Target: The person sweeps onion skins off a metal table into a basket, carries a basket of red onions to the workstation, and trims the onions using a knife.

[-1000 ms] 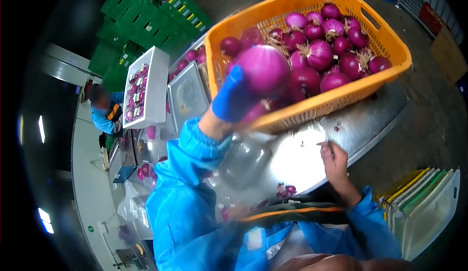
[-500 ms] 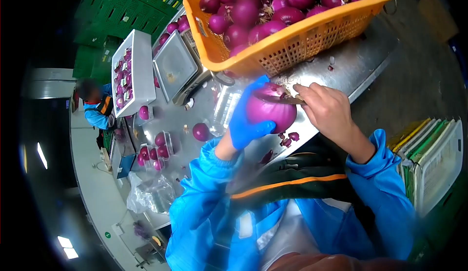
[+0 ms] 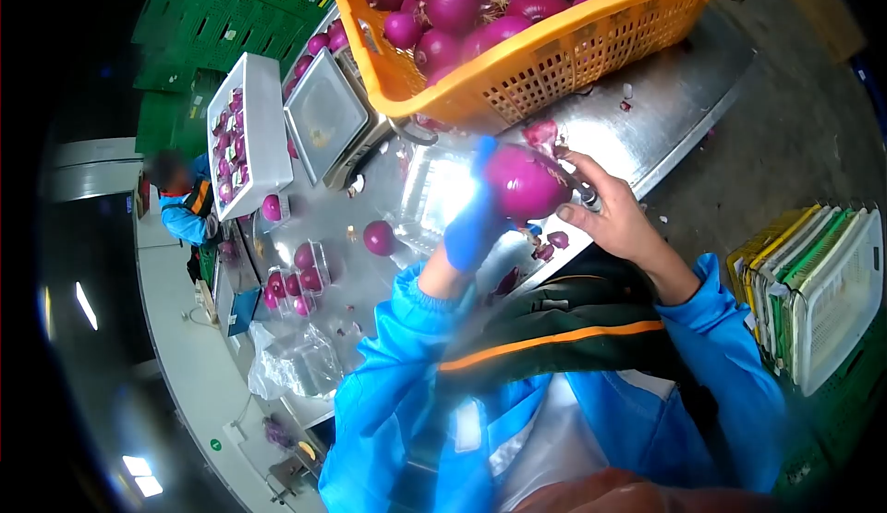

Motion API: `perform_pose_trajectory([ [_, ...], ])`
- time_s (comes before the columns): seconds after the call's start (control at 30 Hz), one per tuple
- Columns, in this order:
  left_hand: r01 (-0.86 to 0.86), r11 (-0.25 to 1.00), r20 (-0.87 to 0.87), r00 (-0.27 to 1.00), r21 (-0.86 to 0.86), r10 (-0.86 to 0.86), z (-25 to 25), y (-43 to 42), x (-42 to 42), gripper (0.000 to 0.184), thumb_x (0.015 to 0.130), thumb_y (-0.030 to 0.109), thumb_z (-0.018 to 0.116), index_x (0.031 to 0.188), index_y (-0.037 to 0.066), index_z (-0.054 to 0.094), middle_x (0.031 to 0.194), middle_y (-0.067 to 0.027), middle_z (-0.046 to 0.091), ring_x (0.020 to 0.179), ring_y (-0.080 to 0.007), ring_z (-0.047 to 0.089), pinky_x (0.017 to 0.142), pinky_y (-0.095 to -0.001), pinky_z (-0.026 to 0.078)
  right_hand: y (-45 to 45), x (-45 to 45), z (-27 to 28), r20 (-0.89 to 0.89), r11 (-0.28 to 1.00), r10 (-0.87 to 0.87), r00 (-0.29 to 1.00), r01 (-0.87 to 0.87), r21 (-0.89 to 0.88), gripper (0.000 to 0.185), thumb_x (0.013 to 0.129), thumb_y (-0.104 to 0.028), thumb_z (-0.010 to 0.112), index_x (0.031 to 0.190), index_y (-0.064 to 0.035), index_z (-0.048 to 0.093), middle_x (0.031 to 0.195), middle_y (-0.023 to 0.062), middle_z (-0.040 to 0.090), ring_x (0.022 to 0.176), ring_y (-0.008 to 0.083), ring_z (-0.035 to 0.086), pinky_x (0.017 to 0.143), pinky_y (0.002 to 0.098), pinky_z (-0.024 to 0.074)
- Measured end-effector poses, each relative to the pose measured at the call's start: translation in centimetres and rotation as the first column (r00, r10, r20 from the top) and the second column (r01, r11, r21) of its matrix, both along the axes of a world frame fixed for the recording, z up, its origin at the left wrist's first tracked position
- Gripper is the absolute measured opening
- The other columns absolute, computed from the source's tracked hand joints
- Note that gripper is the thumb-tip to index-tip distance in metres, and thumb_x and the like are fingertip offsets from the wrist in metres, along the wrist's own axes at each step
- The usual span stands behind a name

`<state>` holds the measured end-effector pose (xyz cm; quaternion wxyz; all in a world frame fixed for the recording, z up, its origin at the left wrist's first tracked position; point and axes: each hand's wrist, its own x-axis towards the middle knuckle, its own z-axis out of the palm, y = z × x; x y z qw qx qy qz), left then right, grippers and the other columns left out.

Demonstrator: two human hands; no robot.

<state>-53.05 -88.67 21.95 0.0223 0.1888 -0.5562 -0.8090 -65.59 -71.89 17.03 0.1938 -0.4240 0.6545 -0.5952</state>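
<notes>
My left hand (image 3: pixel 472 224), in a blue glove and blurred, is closed around a large red onion (image 3: pixel 525 183) above the metal table. In my bare right hand (image 3: pixel 621 219) is a small knife (image 3: pixel 588 196), its handle between thumb and fingers at the onion's right side; most of the blade cannot be made out. A piece of loose skin (image 3: pixel 540 132) shows at the onion's top, near my right fingertips. Scraps of onion skin (image 3: pixel 543 252) lie below the onion on the table. A clear plastic tray (image 3: pixel 430 190) sits left of my gloved hand.
An orange basket (image 3: pixel 545 56) of red onions stands on the table's far side. Left of it are a scale (image 3: pixel 323 125), a white box (image 3: pixel 263 144) of packed onions, a single onion (image 3: pixel 379 238) and plastic bags (image 3: pixel 294 365). Another person (image 3: pixel 188 204) works at far left; crates (image 3: pixel 841 291) stand right.
The onion has turned in my left hand, and a flap of skin now stands off its top. My right hand and the knife have shifted from across the onion's top to its right side.
</notes>
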Motion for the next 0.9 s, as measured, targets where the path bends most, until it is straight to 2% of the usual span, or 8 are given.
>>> perform_pose_trajectory([
  [0.03,0.109,0.994,0.110,0.988,0.023,-0.111,1.0,0.1,-0.5,0.079,0.092,0.053,0.053,0.152,0.011,0.021,0.147,-0.0127,0.037,0.131,-0.0292,0.043,0.106,-0.0425,0.040,0.0,-0.1,-0.3,0.230,0.999,0.049,0.972,-0.051,0.004,0.062,0.090,-0.041,0.064,0.132,0.0015,0.047,0.095,0.0123,0.063,0.081,0.0163,0.055,0.075,0.0309,0.0437],
  [0.13,0.117,0.942,-0.198,0.962,-0.316,-0.186,-0.7,0.2,0.4,0.090,0.085,0.045,0.068,0.152,0.010,0.020,0.149,-0.0131,0.033,0.135,-0.0285,0.038,0.109,-0.0431,0.037,0.1,-0.5,-0.9,0.808,0.991,0.127,0.576,-0.101,-0.083,0.045,0.101,-0.040,0.046,0.122,-0.0004,0.052,0.084,0.0081,0.063,0.051,0.0049,0.044,0.047,0.0176,0.0336],
  [0.23,-0.137,0.873,-0.271,0.963,-0.468,0.006,-3.0,0.9,0.3,0.088,0.082,0.039,0.073,0.149,0.006,0.025,0.147,-0.0127,0.037,0.134,-0.0274,0.040,0.109,-0.0411,0.036,-0.9,1.3,-1.7,0.895,0.976,0.210,0.393,-0.139,-0.168,0.041,0.105,-0.037,0.037,0.107,-0.0024,0.058,0.068,0.0019,0.053,0.050,0.0069,0.044,0.047,0.0208,0.0361],
  [0.37,-0.121,0.985,-0.124,0.987,-0.126,0.105,-4.0,0.1,0.6,0.081,0.079,0.043,0.072,0.141,0.003,0.037,0.136,-0.0129,0.049,0.125,-0.0250,0.049,0.106,-0.0393,0.040,-0.6,0.2,-2.5,0.375,0.991,-0.109,0.921,0.073,0.110,0.030,0.102,-0.026,0.046,0.101,0.0000,0.060,0.068,0.0058,0.055,0.054,0.0107,0.050,0.049,0.0253,0.0389],
  [0.4,-0.128,0.989,-0.104,0.987,-0.078,0.120,-3.5,0.1,0.6,0.081,0.079,0.043,0.072,0.140,0.003,0.039,0.136,-0.0128,0.050,0.124,-0.0252,0.050,0.105,-0.0391,0.040,-0.2,-0.3,-0.5,-0.199,0.958,-0.225,0.954,0.253,0.133,0.015,0.093,-0.014,0.057,0.098,-0.0002,0.061,0.070,0.0096,0.057,0.059,0.0183,0.058,0.053,0.0308,0.0430],
  [0.47,-0.139,0.990,-0.059,0.988,0.015,0.140,-2.3,0.4,0.5,0.080,0.078,0.044,0.072,0.139,0.002,0.041,0.135,-0.0126,0.051,0.122,-0.0255,0.052,0.104,-0.0387,0.041,0.2,-0.5,0.4,-0.491,0.974,-0.183,0.852,0.224,0.025,0.017,0.080,-0.006,0.065,0.097,-0.0025,0.064,0.075,0.0120,0.058,0.066,0.0243,0.062,0.057,0.0348,0.0467],
  [0.67,0.010,1.000,-0.079,0.997,0.006,-0.010,-2.3,-0.2,0.5,0.061,0.084,0.034,0.067,0.131,0.001,0.045,0.126,-0.0130,0.053,0.117,-0.0259,0.054,0.100,-0.0373,0.044,-0.5,-1.1,1.0,-0.696,0.981,-0.068,0.714,0.175,0.084,0.029,0.069,-0.004,0.071,0.097,-0.0044,0.065,0.081,0.0096,0.059,0.065,0.0249,0.062,0.056,0.0354,0.0486],
  [0.9,-0.054,0.998,-0.024,0.998,-0.045,0.053,-1.0,0.1,0.6,0.064,0.083,0.034,0.069,0.133,0.002,0.044,0.127,-0.0127,0.054,0.119,-0.0253,0.053,0.100,-0.0375,0.044,0.0,-2.1,-2.6,-0.618,0.976,-0.059,0.784,0.174,0.128,0.032,0.074,-0.006,0.070,0.105,-0.0023,0.064,0.075,0.0099,0.058,0.065,0.0242,0.062,0.055,0.0337,0.0476],
])
